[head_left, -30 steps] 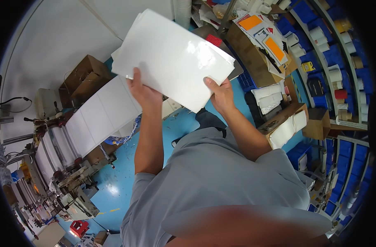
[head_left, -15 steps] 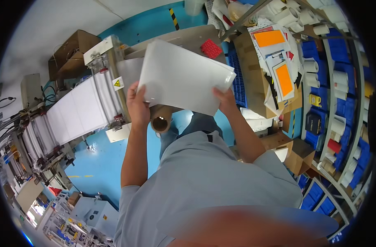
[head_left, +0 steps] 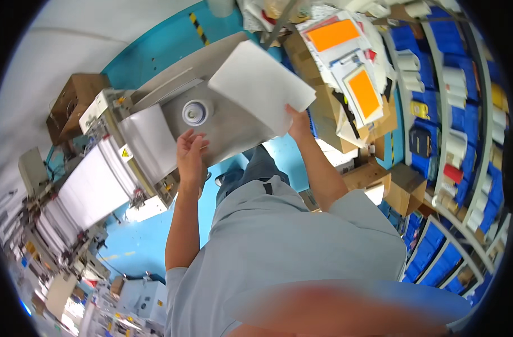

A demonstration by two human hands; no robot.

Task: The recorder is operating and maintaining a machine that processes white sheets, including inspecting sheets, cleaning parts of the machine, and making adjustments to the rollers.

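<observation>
The right hand [head_left: 297,121] keeps its grip clamped on a white sheet stack [head_left: 260,84] above the grey table [head_left: 228,129]; the left hand [head_left: 190,154], fingers apart, hovers at the table's near edge.

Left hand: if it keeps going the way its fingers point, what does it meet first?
Probably the grey metal plate just beyond the left hand, near the white hub; depth is unclear.

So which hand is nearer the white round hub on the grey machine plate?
Left. The left hand is open just below the white round hub; the right hand holds the white sheets off to the hub's right.
</observation>
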